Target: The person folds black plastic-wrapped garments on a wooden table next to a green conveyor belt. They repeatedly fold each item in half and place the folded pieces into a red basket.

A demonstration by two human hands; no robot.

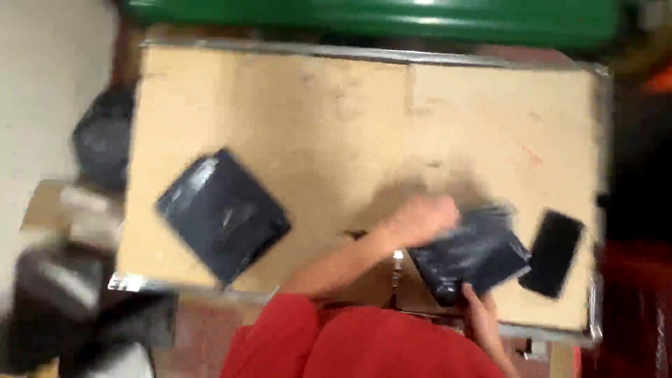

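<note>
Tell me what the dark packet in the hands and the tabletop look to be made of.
Dark packet: probably thin glossy plastic film, since it shows pale glare streaks and creases; blur leaves it uncertain. Tabletop: looks like matte tan board, cardboard or fibreboard, scuffed, with a seam and a metal-looking edge.

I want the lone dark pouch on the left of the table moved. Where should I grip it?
Probably the pouch's near corner, coming from the table's near edge: it lies flat, turned diamond-wise, that corner almost at the edge, nothing touching it. The blur hides any finer detail.
</note>
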